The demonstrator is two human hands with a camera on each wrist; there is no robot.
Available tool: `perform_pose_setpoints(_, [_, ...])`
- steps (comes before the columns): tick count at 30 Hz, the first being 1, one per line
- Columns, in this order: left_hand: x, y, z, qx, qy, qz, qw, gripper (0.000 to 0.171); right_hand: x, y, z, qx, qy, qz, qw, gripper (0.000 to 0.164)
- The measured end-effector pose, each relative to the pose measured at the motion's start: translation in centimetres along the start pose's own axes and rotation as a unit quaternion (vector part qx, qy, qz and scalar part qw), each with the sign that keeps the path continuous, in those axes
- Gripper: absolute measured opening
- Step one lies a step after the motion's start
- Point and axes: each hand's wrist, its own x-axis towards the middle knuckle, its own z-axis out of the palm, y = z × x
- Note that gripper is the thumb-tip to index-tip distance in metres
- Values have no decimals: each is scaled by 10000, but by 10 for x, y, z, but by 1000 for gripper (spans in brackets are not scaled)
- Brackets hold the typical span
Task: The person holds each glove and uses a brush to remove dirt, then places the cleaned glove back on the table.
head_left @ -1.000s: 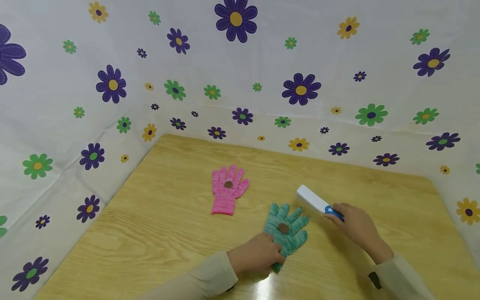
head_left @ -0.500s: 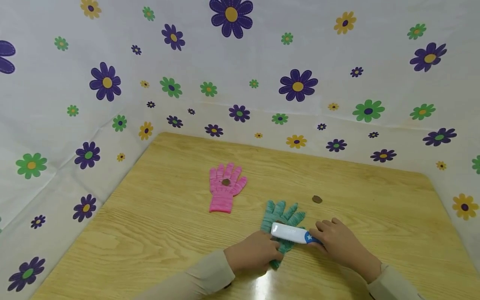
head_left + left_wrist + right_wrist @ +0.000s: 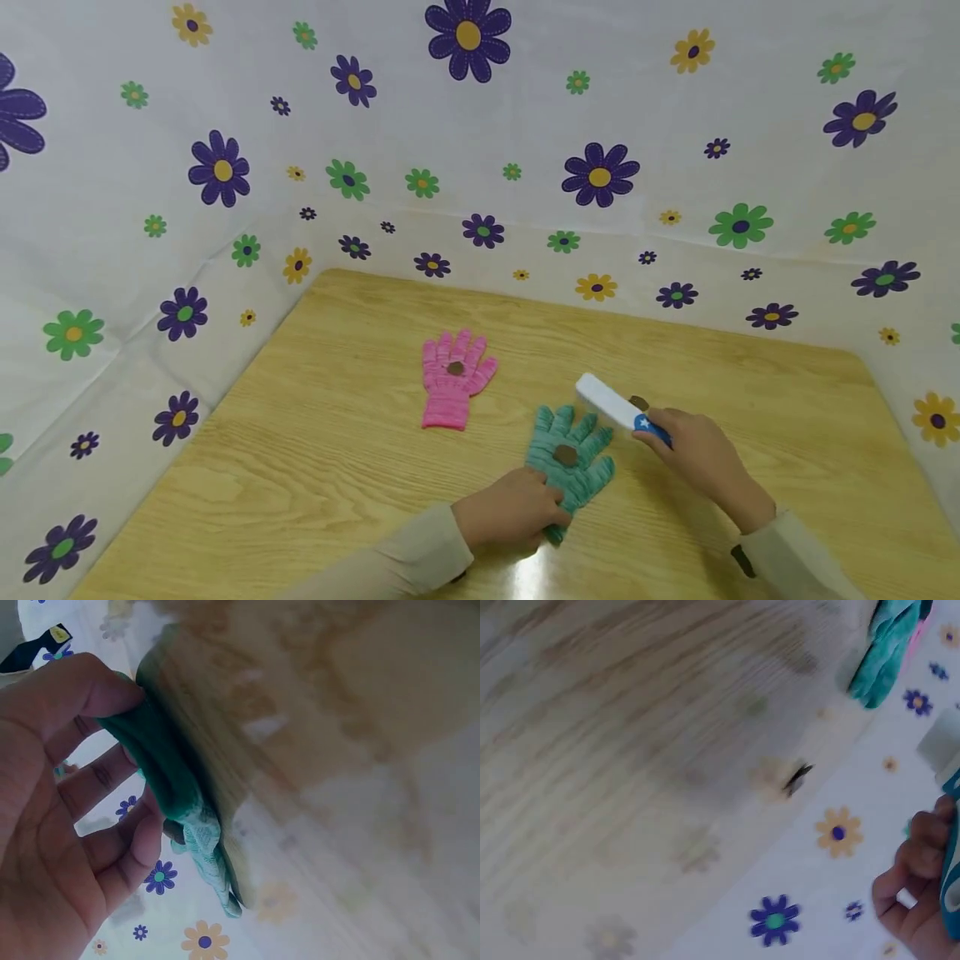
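Observation:
In the head view, my left hand (image 3: 513, 510) pinches the cuff of a green knitted glove (image 3: 581, 486) lying on the table. The left wrist view shows the thumb on one face of the green cuff (image 3: 161, 761) and the fingers behind it. A flat brown patch (image 3: 566, 455) sits on the glove's palm. My right hand (image 3: 705, 457) grips the blue handle of a brush (image 3: 611, 402), its white head raised just beyond the glove's fingertips. In the right wrist view, curled fingers (image 3: 919, 859) hold the blue handle at the right edge.
A pink glove (image 3: 448, 392) with a brown patch on it lies farther back, left of the green one. Another brown piece (image 3: 639, 402) lies on the wooden table (image 3: 322, 467), partly behind the brush. A flower-print cloth (image 3: 450, 108) stands along the back and left sides.
The brush went from above the green glove's fingers down over its palm, then back up and to the right. My left hand kept its place on the cuff.

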Motion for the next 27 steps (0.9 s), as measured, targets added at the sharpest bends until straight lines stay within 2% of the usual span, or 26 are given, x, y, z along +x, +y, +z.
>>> perform_pose_setpoints(2, [0,0,1,-16,-42,-20,10000,9,-3,-8,0,-281,-14,-733,9969,20])
perform_pose_setpoints(4, [-1,0,2,-32,-103,-36,9999,9,-6,-16,2,-567,-145,-1474,9873,20])
perform_pose_setpoints(5, [-2,0,3,-32,-113,-33,9999,9,-8,-19,3,-658,-235,-1735,9823,21])
perform_pose_setpoints(7, [-2,0,2,-33,-127,-2,9999,9,-11,-21,7,-752,-472,-1905,9777,22])
perform_pose_setpoints(11, [-1,2,-2,-86,-95,86,9999,10,-11,-13,12,-552,-884,-1407,9846,23])
perform_pose_setpoints(15, [-1,3,-5,-74,-57,66,9999,11,-2,0,14,-241,-1044,-796,9911,21])
perform_pose_setpoints(18, [-1,3,-4,36,78,88,9999,10,3,11,15,34,-981,-305,9947,21])
perform_pose_setpoints(22, [-1,2,1,50,243,158,9996,8,7,20,8,170,-597,228,9978,22])
perform_pose_setpoints(24, [-1,1,3,27,266,174,9995,9,7,20,3,-54,-330,180,9993,22])
perform_pose_setpoints(27, [-2,-1,3,34,205,139,9997,9,4,13,-1,-698,238,-554,9957,24])
